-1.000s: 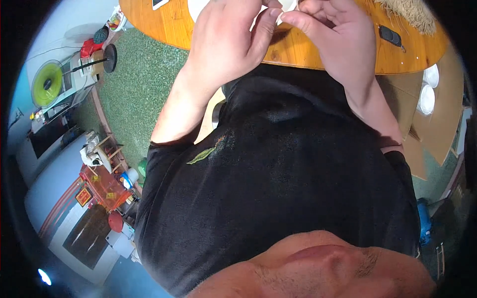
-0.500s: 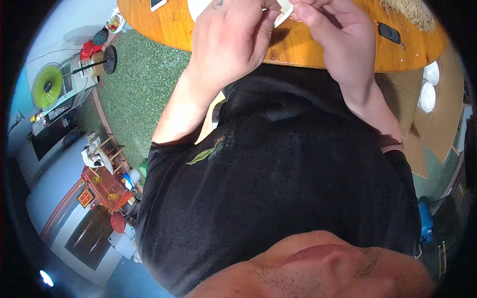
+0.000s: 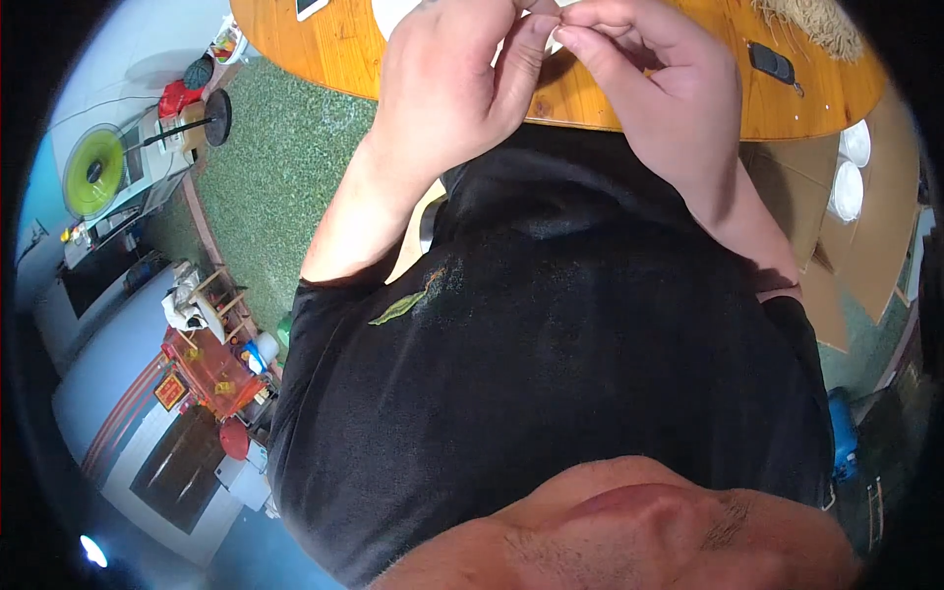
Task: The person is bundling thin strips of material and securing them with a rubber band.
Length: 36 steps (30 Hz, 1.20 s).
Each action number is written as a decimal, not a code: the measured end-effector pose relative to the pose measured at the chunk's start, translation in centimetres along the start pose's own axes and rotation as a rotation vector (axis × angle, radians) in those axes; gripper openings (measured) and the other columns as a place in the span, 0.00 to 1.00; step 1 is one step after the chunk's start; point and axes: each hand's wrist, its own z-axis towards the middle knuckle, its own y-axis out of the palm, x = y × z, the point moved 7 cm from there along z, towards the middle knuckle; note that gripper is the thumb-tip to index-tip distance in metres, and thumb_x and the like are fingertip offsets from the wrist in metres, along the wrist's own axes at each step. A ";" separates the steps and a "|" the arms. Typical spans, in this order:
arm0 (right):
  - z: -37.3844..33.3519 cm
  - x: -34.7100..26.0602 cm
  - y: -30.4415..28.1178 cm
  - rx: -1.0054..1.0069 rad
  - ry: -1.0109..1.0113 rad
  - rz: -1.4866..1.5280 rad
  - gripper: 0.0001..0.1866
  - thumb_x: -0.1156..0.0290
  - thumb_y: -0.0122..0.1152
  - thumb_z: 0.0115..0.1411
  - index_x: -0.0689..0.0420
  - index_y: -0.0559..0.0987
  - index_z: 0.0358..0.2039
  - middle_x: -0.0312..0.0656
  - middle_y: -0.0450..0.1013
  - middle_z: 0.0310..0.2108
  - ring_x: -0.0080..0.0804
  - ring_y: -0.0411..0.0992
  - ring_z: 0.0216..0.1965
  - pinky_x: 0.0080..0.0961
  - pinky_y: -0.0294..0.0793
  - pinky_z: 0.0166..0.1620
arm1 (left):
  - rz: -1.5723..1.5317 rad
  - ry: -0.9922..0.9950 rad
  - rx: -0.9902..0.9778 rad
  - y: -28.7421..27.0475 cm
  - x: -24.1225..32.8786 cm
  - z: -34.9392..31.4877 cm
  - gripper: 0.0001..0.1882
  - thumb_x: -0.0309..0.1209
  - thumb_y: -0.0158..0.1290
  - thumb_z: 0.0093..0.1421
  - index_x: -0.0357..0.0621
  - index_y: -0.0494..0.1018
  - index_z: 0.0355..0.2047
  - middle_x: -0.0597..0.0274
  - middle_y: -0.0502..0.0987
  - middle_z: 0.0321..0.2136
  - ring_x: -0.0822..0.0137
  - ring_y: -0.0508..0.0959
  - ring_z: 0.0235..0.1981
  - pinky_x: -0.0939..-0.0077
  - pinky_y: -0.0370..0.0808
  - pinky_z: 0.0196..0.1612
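Observation:
My left hand and my right hand meet above the near edge of a round wooden table. Thumb and fingers are pinched on each hand, and the fingertips nearly touch. Whatever they hold is too small or too hidden to name. A white thing shows beside and behind my left hand, mostly covered by it; its kind cannot be made out. Right of my right hand lies a dark key fob. Beyond that sits a bundle of tan, stringy fibres.
A phone rests at the table's far left. Flattened cardboard with two white round things lies on the floor at right. To the left stand a green-bladed fan and a red table over green speckled flooring.
My right hand has shifted left, bringing its fingertips close to those of my left hand. The pale piece seen between the hands before is now mostly covered.

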 end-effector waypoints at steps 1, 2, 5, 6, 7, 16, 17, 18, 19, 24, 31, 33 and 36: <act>0.0 -0.2 0.0 -0.003 0.038 0.014 0.01 0.83 0.62 0.63 0.67 0.81 0.36 0.37 0.78 0.30 0.17 0.74 0.30 0.15 0.73 0.34 | 0.001 0.000 -0.001 -0.1 0.0 0.1 0.05 0.16 0.55 0.61 0.37 0.71 0.35 0.50 0.71 0.29 0.52 0.73 0.29 0.65 0.69 0.32; 0.0 0.0 0.1 -0.007 0.076 0.029 0.01 0.83 0.63 0.63 0.67 0.80 0.35 0.37 0.78 0.30 0.17 0.74 0.30 0.15 0.73 0.34 | 0.006 -0.006 -0.021 -0.1 0.0 0.1 0.05 0.17 0.55 0.61 0.38 0.71 0.35 0.51 0.72 0.29 0.53 0.73 0.29 0.66 0.69 0.32; 0.0 1.1 0.0 -0.004 0.088 0.160 0.01 0.82 0.62 0.64 0.66 0.80 0.36 0.36 0.78 0.30 0.17 0.74 0.30 0.14 0.72 0.34 | 0.023 -0.034 -0.062 0.0 -0.2 0.1 0.06 0.18 0.57 0.60 0.38 0.72 0.36 0.51 0.72 0.30 0.54 0.73 0.29 0.67 0.69 0.31; 0.6 3.2 0.8 -0.001 0.089 0.161 0.01 0.82 0.62 0.64 0.66 0.80 0.36 0.36 0.78 0.30 0.17 0.74 0.30 0.14 0.72 0.34 | 0.034 -0.056 -0.085 0.2 -0.4 0.1 0.06 0.19 0.58 0.60 0.37 0.73 0.37 0.52 0.72 0.30 0.55 0.73 0.29 0.67 0.69 0.31; 1.4 4.2 1.6 -0.012 -0.242 0.599 0.01 0.81 0.61 0.65 0.65 0.79 0.36 0.35 0.77 0.30 0.17 0.73 0.29 0.14 0.71 0.34 | 0.031 -0.046 -0.093 0.5 0.0 0.2 0.06 0.19 0.58 0.60 0.37 0.73 0.37 0.52 0.72 0.30 0.55 0.73 0.29 0.67 0.69 0.31; 0.5 7.2 1.2 -0.123 0.123 0.930 0.03 0.76 0.59 0.67 0.61 0.79 0.39 0.35 0.75 0.33 0.21 0.72 0.31 0.17 0.72 0.37 | -0.207 0.495 0.236 2.0 -1.8 -0.4 0.14 0.19 0.64 0.55 0.40 0.80 0.43 0.58 0.72 0.26 0.60 0.74 0.28 0.71 0.70 0.30; 0.8 5.3 1.3 -0.245 -0.225 1.222 0.03 0.76 0.59 0.67 0.61 0.79 0.39 0.35 0.75 0.34 0.21 0.73 0.32 0.17 0.72 0.38 | -0.189 0.490 0.246 1.9 -1.9 -0.6 0.14 0.19 0.64 0.54 0.40 0.81 0.42 0.58 0.71 0.25 0.60 0.74 0.28 0.70 0.70 0.29; 0.2 5.0 0.5 -0.245 -0.226 1.222 0.03 0.76 0.59 0.67 0.61 0.79 0.39 0.35 0.75 0.34 0.21 0.73 0.32 0.17 0.72 0.38 | -0.172 0.485 0.255 1.9 -2.0 -0.7 0.14 0.19 0.65 0.53 0.40 0.81 0.41 0.59 0.71 0.25 0.60 0.73 0.27 0.69 0.70 0.29; -0.1 5.1 0.8 -0.137 0.173 1.009 0.03 0.76 0.58 0.68 0.61 0.79 0.39 0.35 0.75 0.34 0.22 0.73 0.33 0.19 0.73 0.40 | -0.163 0.476 0.261 1.7 -2.2 -1.0 0.14 0.19 0.65 0.53 0.40 0.81 0.41 0.59 0.71 0.25 0.60 0.73 0.27 0.69 0.70 0.29; -1.3 8.3 1.0 0.013 0.628 0.879 0.05 0.75 0.56 0.70 0.61 0.78 0.40 0.36 0.75 0.35 0.24 0.73 0.36 0.22 0.73 0.44 | -0.051 0.546 0.261 2.1 -1.2 -0.7 0.12 0.21 0.65 0.52 0.39 0.82 0.39 0.59 0.69 0.23 0.61 0.73 0.23 0.67 0.69 0.24; -1.8 6.7 0.2 0.005 0.667 0.905 0.08 0.76 0.55 0.70 0.63 0.80 0.45 0.37 0.76 0.37 0.25 0.73 0.38 0.22 0.73 0.45 | 0.006 0.571 0.207 1.0 0.5 0.2 0.10 0.24 0.66 0.52 0.37 0.80 0.35 0.58 0.67 0.22 0.59 0.72 0.22 0.67 0.69 0.23; -1.7 8.8 0.2 0.035 0.682 0.870 0.09 0.77 0.55 0.70 0.64 0.80 0.46 0.37 0.76 0.38 0.25 0.73 0.39 0.22 0.73 0.45 | 0.387 0.414 -0.177 1.3 2.6 1.8 0.09 0.25 0.66 0.52 0.37 0.78 0.31 0.58 0.67 0.22 0.58 0.72 0.23 0.65 0.69 0.23; -0.6 5.9 0.8 -0.428 -0.179 1.407 0.09 0.77 0.56 0.69 0.65 0.80 0.46 0.38 0.77 0.40 0.25 0.73 0.39 0.21 0.72 0.45 | 0.489 0.460 -0.180 1.3 2.8 1.4 0.09 0.25 0.66 0.52 0.38 0.75 0.28 0.57 0.68 0.24 0.57 0.73 0.23 0.64 0.70 0.23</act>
